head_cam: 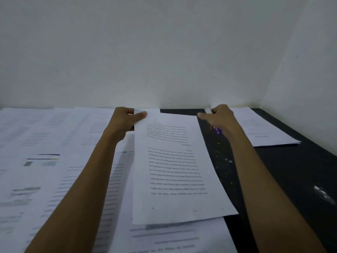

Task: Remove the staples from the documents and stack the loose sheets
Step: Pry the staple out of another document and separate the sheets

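Observation:
A printed document [175,161] lies upside down to me in the middle of the table, its far edge lifted. My left hand [127,119] pinches its far left corner between thumb and fingers. My right hand [218,115] is at the far right corner, its fingers curled round a purple staple remover [218,130] whose pale tip shows above the knuckles. Whether the tool touches the paper I cannot tell.
Many printed sheets [45,152] cover the left half of the black table [291,179]. A small stack of sheets [264,132] lies at the far right. Small pale scraps [322,194] dot the dark surface. White walls close the back and right.

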